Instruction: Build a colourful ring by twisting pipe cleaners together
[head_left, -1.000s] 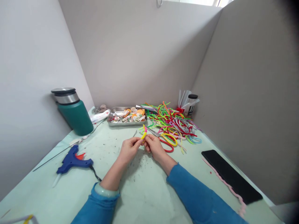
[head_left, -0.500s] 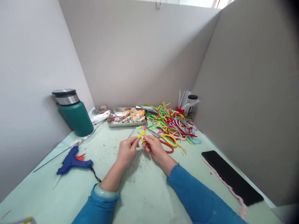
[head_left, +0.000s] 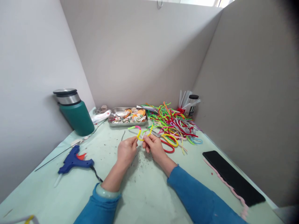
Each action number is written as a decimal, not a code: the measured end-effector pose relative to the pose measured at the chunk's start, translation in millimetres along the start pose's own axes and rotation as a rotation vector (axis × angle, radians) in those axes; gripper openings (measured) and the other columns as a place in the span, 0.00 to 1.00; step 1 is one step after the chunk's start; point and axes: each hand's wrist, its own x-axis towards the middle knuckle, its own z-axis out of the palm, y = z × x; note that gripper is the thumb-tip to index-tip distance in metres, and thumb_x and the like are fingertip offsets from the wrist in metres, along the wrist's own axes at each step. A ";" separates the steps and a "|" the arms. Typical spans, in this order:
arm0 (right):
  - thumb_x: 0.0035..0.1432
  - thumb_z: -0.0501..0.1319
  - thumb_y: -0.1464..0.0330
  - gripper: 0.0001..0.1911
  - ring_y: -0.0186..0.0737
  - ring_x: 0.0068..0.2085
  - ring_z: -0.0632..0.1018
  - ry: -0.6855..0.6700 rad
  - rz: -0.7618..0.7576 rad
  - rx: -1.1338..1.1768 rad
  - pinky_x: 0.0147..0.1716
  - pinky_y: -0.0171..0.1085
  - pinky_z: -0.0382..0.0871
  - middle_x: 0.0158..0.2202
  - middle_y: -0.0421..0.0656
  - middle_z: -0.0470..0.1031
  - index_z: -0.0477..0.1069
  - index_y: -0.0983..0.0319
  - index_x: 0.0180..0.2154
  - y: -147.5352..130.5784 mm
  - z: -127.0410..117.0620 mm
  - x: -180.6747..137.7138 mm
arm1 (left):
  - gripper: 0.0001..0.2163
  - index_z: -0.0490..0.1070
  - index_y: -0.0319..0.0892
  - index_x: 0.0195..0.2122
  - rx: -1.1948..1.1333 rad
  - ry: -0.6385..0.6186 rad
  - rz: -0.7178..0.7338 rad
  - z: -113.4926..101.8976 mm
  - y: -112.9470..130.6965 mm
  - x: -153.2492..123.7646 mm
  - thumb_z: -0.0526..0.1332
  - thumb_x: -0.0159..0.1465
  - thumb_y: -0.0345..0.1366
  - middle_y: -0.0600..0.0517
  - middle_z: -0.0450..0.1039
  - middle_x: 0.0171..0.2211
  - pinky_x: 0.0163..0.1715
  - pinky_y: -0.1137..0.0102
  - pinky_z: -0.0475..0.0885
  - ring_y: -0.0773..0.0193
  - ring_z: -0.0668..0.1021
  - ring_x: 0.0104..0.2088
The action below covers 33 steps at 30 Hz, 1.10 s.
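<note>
My left hand [head_left: 126,150] and my right hand [head_left: 153,146] meet over the middle of the pale green table [head_left: 144,189]. Both pinch a small bent piece of yellow, pink and green pipe cleaner [head_left: 140,133] between their fingertips. Its loose ends stick up and to the left. Just behind my right hand lie scissors with red and yellow handles [head_left: 168,141], next to a heap of coloured pipe cleaners [head_left: 174,121].
A blue glue gun [head_left: 74,161] lies at the left, a green flask [head_left: 74,112] behind it. A metal tray of paper scraps [head_left: 128,116] stands at the back. A black phone [head_left: 233,177] and a pink pipe cleaner [head_left: 227,186] lie at the right.
The pipe cleaner piece has been bent open: its pink and green end now swings out to the left. Both hands have stayed in nearly the same place.
</note>
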 end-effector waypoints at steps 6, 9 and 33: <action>0.54 0.58 0.57 0.17 0.25 0.15 0.62 0.036 -0.036 -0.035 0.14 0.28 0.53 0.19 0.37 0.70 0.64 0.63 0.24 -0.7 0.9 -0.1 | 0.14 0.73 0.44 0.28 0.114 -0.131 0.058 0.2 1.3 -2.3 0.49 0.63 0.37 0.51 0.75 0.25 0.26 0.74 0.56 0.68 0.71 0.24; 0.54 0.59 0.57 0.16 0.26 0.15 0.63 0.051 -0.059 -0.039 0.15 0.28 0.55 0.19 0.37 0.70 0.64 0.63 0.24 -1.6 1.9 -0.3 | 0.13 0.73 0.46 0.31 0.142 -0.172 0.095 1.3 1.9 -4.3 0.49 0.63 0.36 0.52 0.76 0.28 0.28 0.74 0.56 0.67 0.73 0.27; 0.48 0.61 0.57 0.17 0.24 0.12 0.56 0.039 0.177 0.030 0.10 0.29 0.45 0.13 0.32 0.59 0.60 0.62 0.21 4.3 -4.8 9.0 | 0.14 0.74 0.42 0.28 -0.037 -0.157 0.225 1.3 5.6 -5.0 0.50 0.63 0.38 0.53 0.70 0.23 0.27 0.74 0.56 0.69 0.68 0.25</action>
